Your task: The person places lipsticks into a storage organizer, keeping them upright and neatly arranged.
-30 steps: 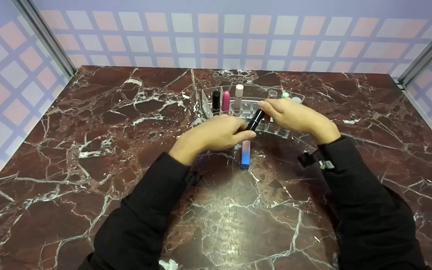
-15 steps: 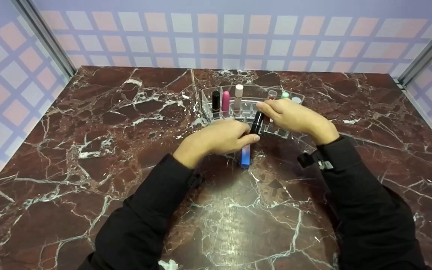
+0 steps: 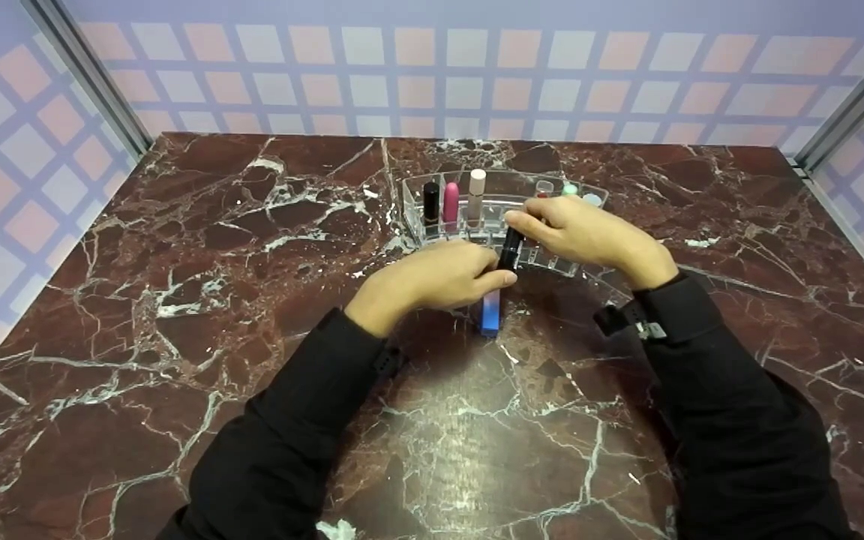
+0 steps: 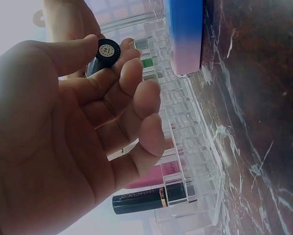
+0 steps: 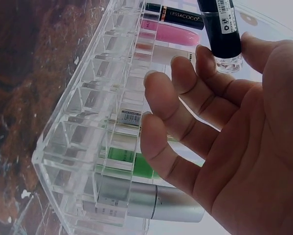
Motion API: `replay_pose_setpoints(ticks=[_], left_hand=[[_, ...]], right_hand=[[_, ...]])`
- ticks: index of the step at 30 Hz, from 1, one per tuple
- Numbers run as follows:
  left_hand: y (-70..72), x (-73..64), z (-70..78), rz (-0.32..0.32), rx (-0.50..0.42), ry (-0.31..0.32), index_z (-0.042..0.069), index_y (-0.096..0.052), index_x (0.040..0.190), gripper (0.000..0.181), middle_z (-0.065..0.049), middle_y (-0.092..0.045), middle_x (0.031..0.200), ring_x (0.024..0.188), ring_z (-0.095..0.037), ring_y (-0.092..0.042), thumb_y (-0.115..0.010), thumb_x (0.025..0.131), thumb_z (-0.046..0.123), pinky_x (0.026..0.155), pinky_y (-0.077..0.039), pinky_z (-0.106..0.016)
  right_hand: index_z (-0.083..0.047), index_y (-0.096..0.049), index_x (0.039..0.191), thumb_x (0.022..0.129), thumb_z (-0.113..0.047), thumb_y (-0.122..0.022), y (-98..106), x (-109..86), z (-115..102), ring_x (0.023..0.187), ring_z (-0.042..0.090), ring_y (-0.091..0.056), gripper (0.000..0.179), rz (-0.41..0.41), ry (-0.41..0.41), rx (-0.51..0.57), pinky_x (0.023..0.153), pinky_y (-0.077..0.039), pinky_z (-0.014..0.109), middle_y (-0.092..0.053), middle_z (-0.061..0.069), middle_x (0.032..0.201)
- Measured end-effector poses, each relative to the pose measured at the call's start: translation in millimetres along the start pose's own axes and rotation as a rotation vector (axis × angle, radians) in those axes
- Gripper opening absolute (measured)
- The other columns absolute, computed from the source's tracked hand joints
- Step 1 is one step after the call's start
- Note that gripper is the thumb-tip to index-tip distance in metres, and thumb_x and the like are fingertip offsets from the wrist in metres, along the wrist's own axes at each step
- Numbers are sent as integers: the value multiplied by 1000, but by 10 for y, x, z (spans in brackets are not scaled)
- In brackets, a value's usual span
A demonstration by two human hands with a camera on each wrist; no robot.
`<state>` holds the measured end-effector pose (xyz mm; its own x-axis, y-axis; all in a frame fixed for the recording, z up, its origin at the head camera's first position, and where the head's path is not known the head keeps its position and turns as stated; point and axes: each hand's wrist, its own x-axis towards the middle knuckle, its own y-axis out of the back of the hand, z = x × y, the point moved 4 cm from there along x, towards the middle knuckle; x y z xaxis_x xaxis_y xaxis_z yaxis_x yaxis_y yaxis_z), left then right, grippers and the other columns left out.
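A black lipstick tube (image 3: 509,250) with a clear end is held between the two hands, slightly tilted, above the front of a clear acrylic organizer (image 3: 544,259). The left hand (image 3: 432,277) pinches its lower end between thumb and index finger; a round label (image 4: 106,51) shows on that end in the left wrist view. At the clear end (image 5: 229,64), the right hand (image 3: 586,232) pinches the tube with thumb and index finger, the other fingers loosely bent. A blue-and-pink box (image 3: 490,315) lies on the table below the left hand.
In the organizer stand a black tube (image 3: 431,202), a pink tube (image 3: 451,202), a pale tube with white cap (image 3: 477,196), a green one (image 5: 131,159) and a silver one (image 5: 151,199). The marble-patterned table (image 3: 252,420) meets patterned walls.
The black lipstick tube has turned from a strong slant to nearly upright. The left hand has shifted slightly down and right; the right fingertips have moved a little left.
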<state>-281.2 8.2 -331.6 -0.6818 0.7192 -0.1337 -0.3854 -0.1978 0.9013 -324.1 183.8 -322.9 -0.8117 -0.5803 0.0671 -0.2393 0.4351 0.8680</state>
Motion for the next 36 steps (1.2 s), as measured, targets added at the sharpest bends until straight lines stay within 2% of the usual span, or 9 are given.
replay_pose_setpoints(ticks=[7,14,25,36], left_hand=[[-29,12,16,-21,-10,-4,8,-64,102,41,-3,-63,88,79,-19,-61,-44,111,43,79,-53,-36],[-40,14,35,-23,-54,-12,10,-61,93,42,-1,-58,80,69,-16,-56,-44,111,43,71,-51,-34],[-56,28,41,-14,-57,-42,10,-58,90,41,0,-54,78,70,-17,-54,-43,112,41,72,-49,-36],[-62,33,28,-15,-69,-44,10,-59,90,41,0,-55,78,70,-16,-54,-43,112,42,72,-50,-35]], right_hand=[[-6,-58,90,111,-44,-44,-3,5,-15,61,18,-46,46,-6,4,-16,61,-42,37,-48,1,71],[-10,-55,86,111,-44,-43,-13,11,-8,61,18,-45,45,-4,10,-23,62,-42,37,-47,1,70],[-7,-57,87,111,-46,-42,-14,20,-10,59,17,-44,48,-9,9,-15,62,-40,37,-45,0,69],[-5,-58,88,112,-44,-42,-22,22,-3,60,18,-46,49,-5,18,-31,62,-42,37,-47,1,69]])
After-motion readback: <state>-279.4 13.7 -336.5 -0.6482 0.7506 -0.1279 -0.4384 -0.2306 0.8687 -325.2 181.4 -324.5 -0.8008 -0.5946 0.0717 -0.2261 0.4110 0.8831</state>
